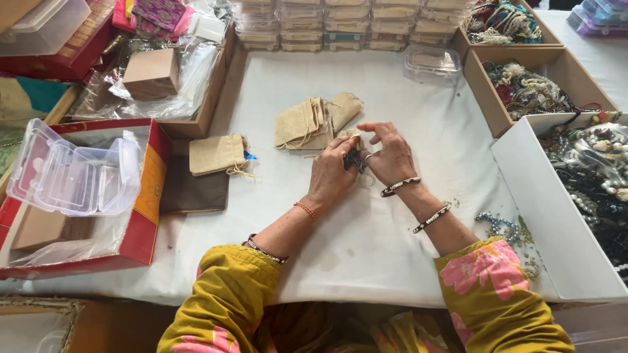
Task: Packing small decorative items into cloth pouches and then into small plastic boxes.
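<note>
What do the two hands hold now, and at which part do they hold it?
The left hand and the right hand together pinch a small dark thing between their fingertips. It is mostly hidden, so its kind and the exact place of the hold cannot be told.

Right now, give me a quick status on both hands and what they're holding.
Left hand and right hand together, pinching a small dark item. Item too small to identify. Burlap pouches just beyond the hands, not touching.

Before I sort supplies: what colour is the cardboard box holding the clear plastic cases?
Red box, yellow-orange inside; head view.
</note>
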